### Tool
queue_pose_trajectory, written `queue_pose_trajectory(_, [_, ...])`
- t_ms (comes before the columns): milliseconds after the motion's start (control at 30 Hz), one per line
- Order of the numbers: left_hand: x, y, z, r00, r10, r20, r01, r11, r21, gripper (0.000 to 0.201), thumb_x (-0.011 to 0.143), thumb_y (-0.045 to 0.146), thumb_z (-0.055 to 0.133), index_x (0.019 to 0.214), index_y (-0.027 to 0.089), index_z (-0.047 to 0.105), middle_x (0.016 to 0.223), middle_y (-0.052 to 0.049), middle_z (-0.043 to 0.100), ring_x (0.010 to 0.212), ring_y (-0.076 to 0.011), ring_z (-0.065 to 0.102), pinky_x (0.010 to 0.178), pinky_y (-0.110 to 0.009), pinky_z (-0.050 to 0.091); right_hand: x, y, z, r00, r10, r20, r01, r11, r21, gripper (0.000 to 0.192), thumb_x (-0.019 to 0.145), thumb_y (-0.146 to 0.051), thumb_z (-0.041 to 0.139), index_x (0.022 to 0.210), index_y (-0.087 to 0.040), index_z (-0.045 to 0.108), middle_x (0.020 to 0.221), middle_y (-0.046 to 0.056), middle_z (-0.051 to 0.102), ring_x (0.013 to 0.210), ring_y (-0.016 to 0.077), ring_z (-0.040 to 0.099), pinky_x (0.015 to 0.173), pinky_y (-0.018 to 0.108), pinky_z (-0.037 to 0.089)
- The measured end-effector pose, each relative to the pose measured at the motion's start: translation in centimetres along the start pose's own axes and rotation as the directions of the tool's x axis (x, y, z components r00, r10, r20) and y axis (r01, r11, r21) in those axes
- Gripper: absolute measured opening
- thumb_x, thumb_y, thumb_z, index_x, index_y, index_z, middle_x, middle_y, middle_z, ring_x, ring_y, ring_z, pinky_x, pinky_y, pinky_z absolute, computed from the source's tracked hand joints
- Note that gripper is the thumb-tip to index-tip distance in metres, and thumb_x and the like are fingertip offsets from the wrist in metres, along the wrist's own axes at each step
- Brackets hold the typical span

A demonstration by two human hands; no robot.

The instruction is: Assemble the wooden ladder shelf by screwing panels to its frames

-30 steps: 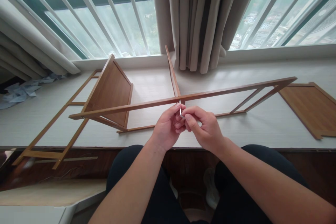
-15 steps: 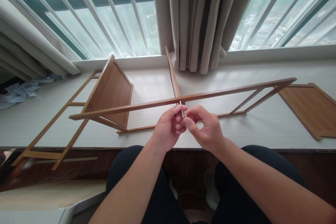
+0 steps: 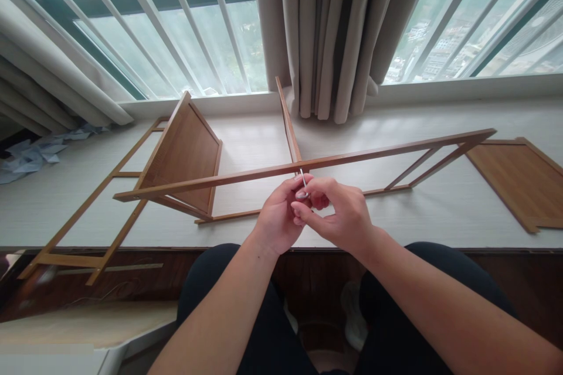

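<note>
A partly built wooden shelf frame [image 3: 246,174] lies on its side on the pale window ledge [image 3: 396,217], with one shelf board [image 3: 187,155] standing in it at the left. A small metal hex key [image 3: 302,183] sticks into the long front rail near its middle. My left hand [image 3: 279,220] and my right hand [image 3: 336,214] meet just below the rail, both pinching the key's lower end. A thin upright board [image 3: 288,123] rises behind the key.
A loose shelf board [image 3: 519,179] lies flat at the right. A second ladder-like side frame [image 3: 94,220] rests at the left, overhanging the ledge. Crumpled blue-white wrapping [image 3: 35,152] sits at the far left. Curtains [image 3: 325,29] hang behind; my knees are below.
My right hand has turned a little around the hex key, its fingers curling further over my left fingertips. The frame has stayed in place.
</note>
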State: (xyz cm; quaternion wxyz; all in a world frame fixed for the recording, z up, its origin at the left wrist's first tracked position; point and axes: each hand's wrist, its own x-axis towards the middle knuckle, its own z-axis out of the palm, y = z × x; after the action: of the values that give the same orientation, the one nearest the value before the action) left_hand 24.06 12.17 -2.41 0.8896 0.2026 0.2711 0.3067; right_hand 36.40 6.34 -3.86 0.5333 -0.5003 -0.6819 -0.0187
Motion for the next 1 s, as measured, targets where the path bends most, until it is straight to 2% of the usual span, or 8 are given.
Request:
queue_pose_trajectory(267, [0.18, -0.08, -0.27, 1.000, -0.006, -0.001, 0.006, 1.000, -0.027, 0.018, 0.083, 0.027, 0.076, 0.081, 0.012, 0.066, 0.061, 0.007, 0.045, 0.042, -0.0015, 0.038, 0.032, -0.012, 0.026, 0.31, -0.11, 0.03, 0.999, 0.004, -0.036, -0.005, 0.999, -0.037, 0.010, 0.092, -0.026, 0.071, 0.091, -0.023, 0.062, 0.072, -0.003, 0.074, 0.061, 0.0120, 0.068, 0.060, 0.023, 0.051])
queue_pose_trajectory(667, [0.30, -0.14, -0.31, 0.999, 0.020, -0.027, -0.019, 0.999, 0.038, 0.021, 0.080, 0.032, 0.077, 0.082, 0.013, 0.068, 0.060, 0.004, 0.052, 0.042, -0.0027, 0.038, 0.034, -0.013, 0.025, 0.46, -0.22, -0.03, 0.998, 0.047, -0.043, -0.049, 0.997, -0.056, 0.014, 0.093, -0.027, 0.068, 0.083, -0.022, 0.060, 0.065, -0.003, 0.069, 0.055, 0.0111, 0.065, 0.056, 0.022, 0.048])
queue_pose_trajectory(833, [0.28, -0.11, -0.18, 1.000, 0.026, 0.005, -0.027, 0.998, 0.051, 0.022, 0.081, 0.032, 0.076, 0.078, 0.013, 0.066, 0.058, 0.005, 0.048, 0.042, -0.0025, 0.036, 0.034, -0.013, 0.025, 0.45, -0.19, -0.04, 0.998, 0.050, -0.046, -0.052, 0.997, -0.051, 0.010, 0.093, -0.029, 0.068, 0.089, -0.023, 0.062, 0.068, -0.003, 0.070, 0.056, 0.0109, 0.065, 0.057, 0.022, 0.049])
queue_pose_trajectory(1000, [0.18, -0.06, 0.09, 1.000, 0.026, -0.007, -0.025, 0.999, 0.044, 0.020, 0.082, 0.032, 0.074, 0.082, 0.013, 0.067, 0.057, 0.006, 0.044, 0.041, -0.0027, 0.035, 0.035, -0.013, 0.026, 0.41, -0.27, -0.12, 0.992, 0.128, 0.002, -0.128, 0.991, -0.025, 0.016, 0.096, -0.032, 0.064, 0.084, -0.023, 0.059, 0.066, -0.002, 0.070, 0.057, 0.0121, 0.066, 0.055, 0.023, 0.048])
